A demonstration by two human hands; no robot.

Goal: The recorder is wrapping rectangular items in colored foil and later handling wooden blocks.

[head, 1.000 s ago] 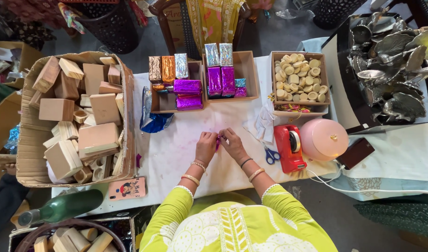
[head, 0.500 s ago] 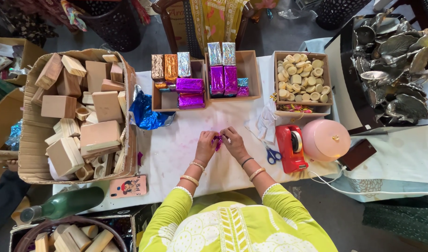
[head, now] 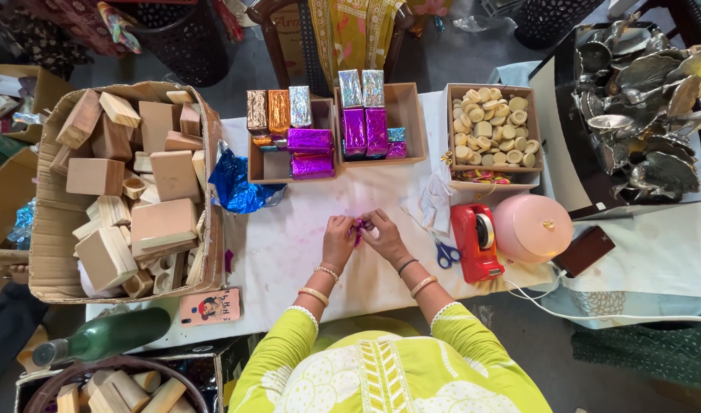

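Bright, even daylight fills the scene, and the white counter [head: 289,252] is lit without harsh shadows. Just beyond it, the foil-wrapped blocks [head: 308,141] throw small glints. Well to the right of the counter, the silver leaf dishes [head: 641,99] gleam. Straight lines bow towards the frame's edges; focus stays crisp.

White-covered table [head: 289,252] — left hand [head: 339,239] and right hand [head: 382,234] together pinch a small purple foil piece [head: 358,228]. Beside: red tape dispenser [head: 473,242], blue scissors [head: 444,253], cardboard box of wooden blocks [head: 125,187] — foil-wrapped blocks [head: 308,143] in trays.
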